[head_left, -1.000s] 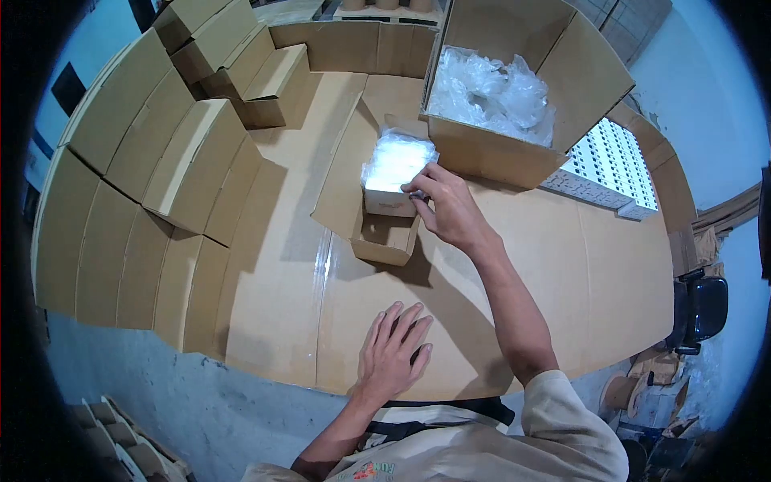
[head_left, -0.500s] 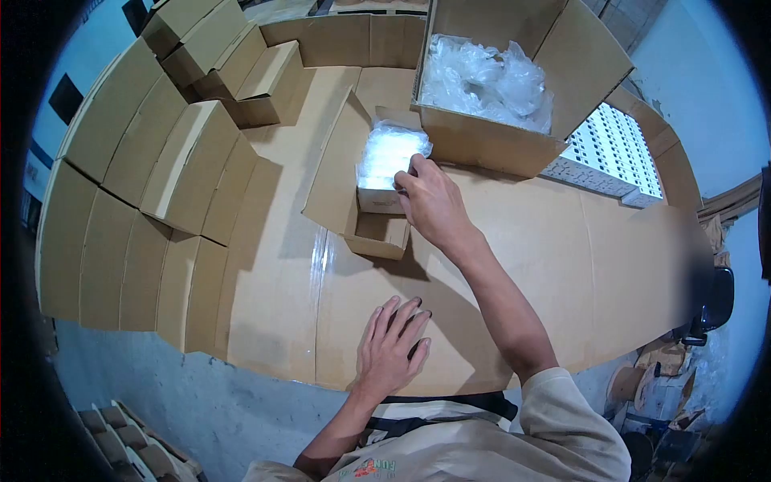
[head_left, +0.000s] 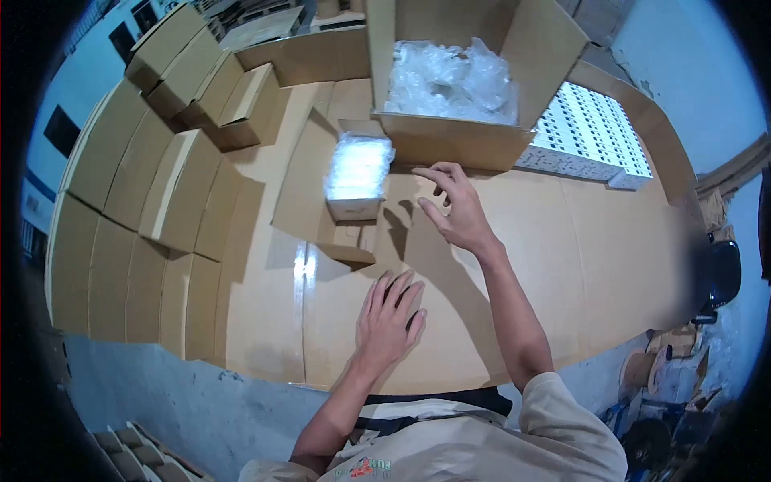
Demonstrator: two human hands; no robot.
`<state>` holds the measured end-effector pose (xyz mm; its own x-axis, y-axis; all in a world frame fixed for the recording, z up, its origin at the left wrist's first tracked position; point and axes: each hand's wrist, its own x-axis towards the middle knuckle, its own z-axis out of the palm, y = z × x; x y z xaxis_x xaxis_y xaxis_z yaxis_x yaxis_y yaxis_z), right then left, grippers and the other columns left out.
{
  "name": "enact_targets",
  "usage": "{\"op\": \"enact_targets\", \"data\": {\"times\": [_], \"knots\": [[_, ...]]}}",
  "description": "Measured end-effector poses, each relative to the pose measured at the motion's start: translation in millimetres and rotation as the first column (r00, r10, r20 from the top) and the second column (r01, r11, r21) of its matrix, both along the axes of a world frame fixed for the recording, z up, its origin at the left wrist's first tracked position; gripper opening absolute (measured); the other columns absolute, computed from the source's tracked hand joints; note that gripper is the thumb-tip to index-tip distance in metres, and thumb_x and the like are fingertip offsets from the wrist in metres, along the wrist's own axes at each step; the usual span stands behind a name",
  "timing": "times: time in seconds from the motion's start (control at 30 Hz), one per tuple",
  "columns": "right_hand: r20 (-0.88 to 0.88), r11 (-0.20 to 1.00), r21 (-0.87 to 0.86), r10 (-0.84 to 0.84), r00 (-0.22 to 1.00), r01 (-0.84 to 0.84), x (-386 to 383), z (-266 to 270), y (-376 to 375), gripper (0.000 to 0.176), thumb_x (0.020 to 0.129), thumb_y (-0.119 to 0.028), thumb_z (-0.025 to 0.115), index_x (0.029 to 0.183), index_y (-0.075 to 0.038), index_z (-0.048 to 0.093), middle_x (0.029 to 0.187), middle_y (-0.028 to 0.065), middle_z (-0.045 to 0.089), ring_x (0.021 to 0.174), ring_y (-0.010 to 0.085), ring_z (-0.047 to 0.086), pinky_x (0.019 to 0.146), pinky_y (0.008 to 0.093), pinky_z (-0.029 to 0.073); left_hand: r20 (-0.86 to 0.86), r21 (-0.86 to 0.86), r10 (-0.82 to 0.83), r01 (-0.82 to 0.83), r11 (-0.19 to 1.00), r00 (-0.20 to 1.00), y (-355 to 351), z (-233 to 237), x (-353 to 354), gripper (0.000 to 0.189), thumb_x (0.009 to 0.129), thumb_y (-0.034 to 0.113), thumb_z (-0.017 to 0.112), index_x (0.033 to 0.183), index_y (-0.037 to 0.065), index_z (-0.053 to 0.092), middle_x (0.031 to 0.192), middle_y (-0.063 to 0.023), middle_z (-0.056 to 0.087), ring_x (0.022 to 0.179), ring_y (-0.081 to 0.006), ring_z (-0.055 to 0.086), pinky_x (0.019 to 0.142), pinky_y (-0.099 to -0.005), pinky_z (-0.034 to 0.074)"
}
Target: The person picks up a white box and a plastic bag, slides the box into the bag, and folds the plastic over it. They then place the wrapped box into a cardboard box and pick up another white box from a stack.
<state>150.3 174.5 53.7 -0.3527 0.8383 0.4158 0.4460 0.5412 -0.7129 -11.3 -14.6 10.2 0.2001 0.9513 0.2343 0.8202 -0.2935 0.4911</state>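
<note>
The right hand (head_left: 458,213) hovers empty with fingers spread, just beside the plastic-wrapped pack (head_left: 357,169) at its ten o'clock. The pack sits in a small open carton (head_left: 347,243) (flaps splayed on the cardboard-covered table (head_left: 562,257)). The left hand (head_left: 391,321), at six o'clock, lies flat and spread on the tabletop, holding nothing. Seating the pack well probably means squaring it to the carton walls and pressing evenly without tearing the wrap

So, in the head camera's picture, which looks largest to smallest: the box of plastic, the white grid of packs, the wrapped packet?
1. box of plastic
2. white grid of packs, partly hidden behind that box, so true size unsure
3. wrapped packet
</note>
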Motion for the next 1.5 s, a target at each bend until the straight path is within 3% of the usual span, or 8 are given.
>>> {"op": "enact_targets", "data": {"times": [0.17,0.3,0.4,0.5,0.8,1.23,1.33,1.5], "knots": [[0.000,0.979,0.037,-0.198,0.980,0.198,85.0,-30.9,5.8,0.049,0.087,-0.005,0.073,0.135,-0.012,0.064,0.124,0.0119,0.060,0.099,0.0245,0.063,0.077,0.0339,0.053,0.016,0.027,-0.109,0.109,0.994,0.994,54.3,-20.1,29.7,0.049,0.090,0.024,0.071,0.136,0.008,0.060,0.148,-0.0138,0.051,0.141,-0.0392,0.042,0.119,-0.0513,0.034],[-0.037,0.911,-0.047,-0.411,0.911,0.409,163.7,-28.5,4.3,0.047,0.088,-0.005,0.072,0.134,-0.010,0.063,0.127,0.0168,0.058,0.108,0.0336,0.064,0.090,0.0424,0.056,0.010,0.091,-0.142,0.141,0.986,0.990,106.8,-19.8,53.6,0.046,0.091,0.020,0.070,0.134,0.007,0.060,0.148,-0.0155,0.052,0.140,-0.0397,0.043,0.118,-0.0514,0.034],[0.038,0.826,0.109,-0.559,0.828,0.553,230.7,-40.6,12.5,0.052,0.087,-0.004,0.070,0.137,-0.011,0.060,0.132,0.0175,0.056,0.117,0.0359,0.061,0.098,0.0455,0.054,0.007,0.118,-0.135,0.133,0.984,0.991,144.7,-20.7,64.5,0.043,0.092,0.018,0.069,0.133,0.007,0.060,0.147,-0.0170,0.052,0.140,-0.0399,0.043,0.118,-0.0508,0.034],[0.105,0.715,0.233,-0.692,0.714,0.659,292.2,-44.5,19.2,0.061,0.085,-0.004,0.070,0.143,-0.015,0.054,0.141,0.0184,0.051,0.126,0.0384,0.056,0.104,0.0468,0.051,0.005,0.118,-0.122,0.121,0.986,0.993,176.5,-20.4,73.3,0.042,0.094,0.017,0.068,0.134,0.005,0.060,0.146,-0.0190,0.053,0.140,-0.0406,0.043,0.119,-0.0507,0.034],[0.090,0.308,0.276,-0.951,0.294,0.911,428.8,-60.2,62.5,0.077,0.084,-0.005,0.068,0.156,-0.022,0.043,0.163,0.0274,0.021,0.145,0.0453,0.034,0.116,0.0534,0.036,-0.040,0.052,-0.058,0.060,0.997,0.997,204.7,-19.1,88.9,0.042,0.102,0.020,0.057,0.141,0.004,0.057,0.149,-0.0261,0.049,0.141,-0.0443,0.042,0.121,-0.0545,0.028],[-0.033,0.393,0.099,-0.917,0.397,0.914,453.5,-53.8,66.0,0.064,0.089,0.005,0.060,0.147,-0.023,0.055,0.166,0.0218,0.020,0.145,0.0425,0.036,0.120,0.0491,0.036,-0.124,0.043,-0.028,0.034,0.998,0.992,204.7,-22.1,92.5,0.042,0.103,0.020,0.054,0.142,0.006,0.057,0.150,-0.0270,0.048,0.143,-0.0453,0.040,0.121,-0.0566,0.027],[0.057,0.462,0.128,-0.887,0.458,0.878,452.0,-49.6,66.1,0.066,0.088,0.006,0.060,0.147,-0.023,0.055,0.167,0.0209,0.018,0.147,0.0417,0.035,0.121,0.0490,0.035,-0.109,0.050,-0.027,0.032,0.998,0.994,205.7,-24.6,91.6,0.041,0.103,0.020,0.055,0.142,0.006,0.057,0.150,-0.0258,0.048,0.143,-0.0442,0.040,0.122,-0.0565,0.027],[0.126,0.400,0.285,-0.917,0.380,0.871,449.0,-55.7,67.3,0.069,0.081,0.007,0.064,0.141,-0.027,0.060,0.167,0.0195,0.019,0.140,0.0412,0.041,0.114,0.0487,0.040,-0.094,0.049,-0.050,0.054,0.997,0.994,207.6,-25.2,90.1,0.042,0.102,0.019,0.056,0.141,0.007,0.058,0.150,-0.0242,0.049,0.143,-0.0433,0.040,0.121,-0.0561,0.027]]}}
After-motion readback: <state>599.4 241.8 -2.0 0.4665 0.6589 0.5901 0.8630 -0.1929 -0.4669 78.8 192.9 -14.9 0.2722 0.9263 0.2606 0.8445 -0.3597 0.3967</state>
